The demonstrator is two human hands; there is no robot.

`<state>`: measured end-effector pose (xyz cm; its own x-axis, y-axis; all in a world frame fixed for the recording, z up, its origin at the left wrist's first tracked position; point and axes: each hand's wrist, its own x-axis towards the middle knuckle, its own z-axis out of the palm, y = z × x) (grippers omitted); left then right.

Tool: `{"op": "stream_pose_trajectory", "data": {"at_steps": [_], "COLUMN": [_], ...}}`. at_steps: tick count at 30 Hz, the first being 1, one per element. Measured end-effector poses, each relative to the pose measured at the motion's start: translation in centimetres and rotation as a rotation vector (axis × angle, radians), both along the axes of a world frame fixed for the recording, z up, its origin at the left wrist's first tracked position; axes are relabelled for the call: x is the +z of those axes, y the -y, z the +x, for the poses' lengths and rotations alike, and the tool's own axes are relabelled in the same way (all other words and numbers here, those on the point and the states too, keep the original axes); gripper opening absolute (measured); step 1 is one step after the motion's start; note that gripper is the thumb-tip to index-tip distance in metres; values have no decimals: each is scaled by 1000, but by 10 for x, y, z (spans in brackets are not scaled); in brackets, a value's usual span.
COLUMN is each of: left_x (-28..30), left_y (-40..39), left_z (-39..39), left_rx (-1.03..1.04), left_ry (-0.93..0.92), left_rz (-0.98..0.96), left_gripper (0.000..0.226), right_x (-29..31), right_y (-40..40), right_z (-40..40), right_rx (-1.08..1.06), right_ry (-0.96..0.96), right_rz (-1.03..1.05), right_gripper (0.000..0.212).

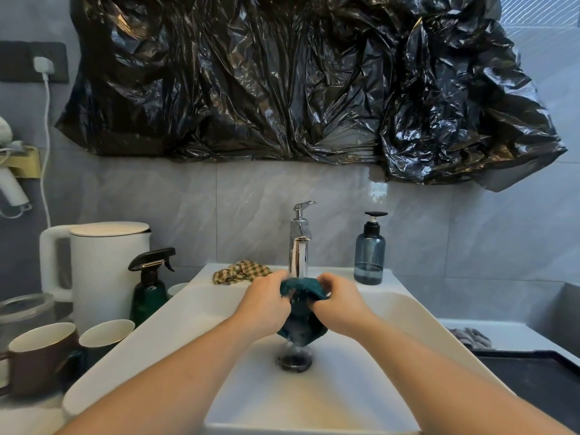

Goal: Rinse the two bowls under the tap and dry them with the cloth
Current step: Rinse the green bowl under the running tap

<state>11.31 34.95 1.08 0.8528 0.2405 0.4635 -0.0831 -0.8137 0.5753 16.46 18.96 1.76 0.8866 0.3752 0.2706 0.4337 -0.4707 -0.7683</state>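
Teal bowl point(302, 309) sits gripped between your left hand point(263, 301) and right hand point(340, 304), fingers curled on its rim, under the running tap point(299, 243) above the sink point(392, 309) drain. Checked cloth point(241, 271) lies on the far ledge, left of the tap.

I count one dark green bowl point(302, 309) held between my two hands, my left hand point(263, 301) and my right hand point(340, 304), under one tap point(299, 243) over one white sink point(314, 400). There is one checked cloth point(241, 271), one soap pump bottle point(369, 251), one green spray bottle point(150, 285) and one white kettle point(103, 271). On the left stand two mugs, a brown mug point(40, 356) and a green mug point(105, 335).
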Motion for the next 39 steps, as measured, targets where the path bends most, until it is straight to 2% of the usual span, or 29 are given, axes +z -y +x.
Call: {"op": "stream_pose_trajectory", "data": {"at_steps": [5,8,10,14,17,22,25,27,30,33,35,37,39], "left_x": [-1,-3,-1,1,1,2,0,0,3,7,9,9,7], "left_y": [1,3,3,1,2,4,2,2,3,3,3,5,7], "left_z": [1,3,4,0,-3,1,2,2,3,0,-4,-5,-3], "left_rx": [-53,-63,-35,29,62,12,-38,-59,1,151,217,225,186], "left_ry": [-36,-83,-68,-68,-69,-33,-82,-107,-48,1,-2,-22,-26], "left_rz": [-143,-206,-228,-76,47,-115,-156,-216,-268,-149,-25,44,27], "left_gripper": [30,32,31,35,37,28,30,27,26,22,19,20,22], "right_x": [2,2,0,-3,-2,0,0,1,0,-1,-2,-2,-2], "right_y": [5,6,5,0,-1,1,4,5,3,0,-1,-1,1], "right_z": [4,4,3,1,-1,1,3,3,3,1,1,1,1], "right_rx": [-81,-33,19,48,38,-26,-31,-8,57,95,77,50,38], "right_ry": [-19,-115,-171,-64,11,22,-19,-79,-110,-43,-5,-2,-32], "right_rz": [84,167,138,-37,-67,-23,78,149,165,108,76,44,22], "right_gripper": [24,24,24,19,16,20,20,23,33,36,29,22,22]}}
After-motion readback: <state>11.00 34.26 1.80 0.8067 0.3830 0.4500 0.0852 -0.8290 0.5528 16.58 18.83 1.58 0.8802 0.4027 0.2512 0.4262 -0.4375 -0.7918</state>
